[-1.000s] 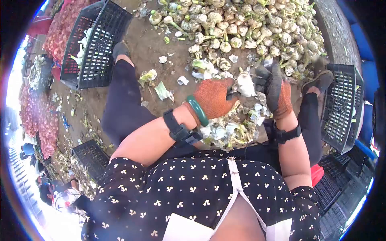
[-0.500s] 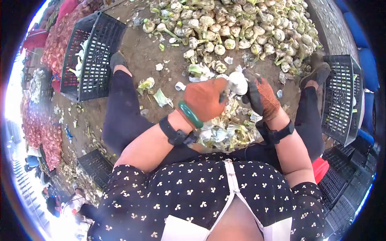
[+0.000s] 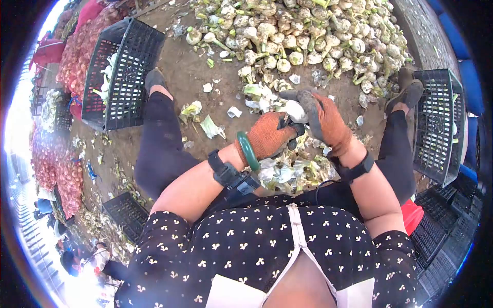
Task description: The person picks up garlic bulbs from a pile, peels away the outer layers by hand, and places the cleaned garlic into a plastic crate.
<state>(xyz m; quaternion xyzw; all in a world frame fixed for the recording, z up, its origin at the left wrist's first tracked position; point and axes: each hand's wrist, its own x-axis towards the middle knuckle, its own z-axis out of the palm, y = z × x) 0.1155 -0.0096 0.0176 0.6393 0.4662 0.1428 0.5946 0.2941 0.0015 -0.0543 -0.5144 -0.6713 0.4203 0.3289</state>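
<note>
A white garlic bulb is held between my two gloved hands, above the ground between my legs. My right hand, in an orange glove with dark fingers, is closed around the bulb's right side. My left hand, gloved the same way, has its fingers curled against the lower left of the bulb. Below the hands lies a heap of peeled skins and leaves. Ahead is a large pile of garlic bulbs with stems.
A black crate with some garlic stands at the left, another black crate at the right. Red mesh sacks are stacked at far left. Loose leaves litter the dirt floor. Another person is at lower left.
My hands have turned about the garlic bulb, which has shifted slightly left and down. The left hand has lowered, and the right fingers have moved over the bulb's top.
</note>
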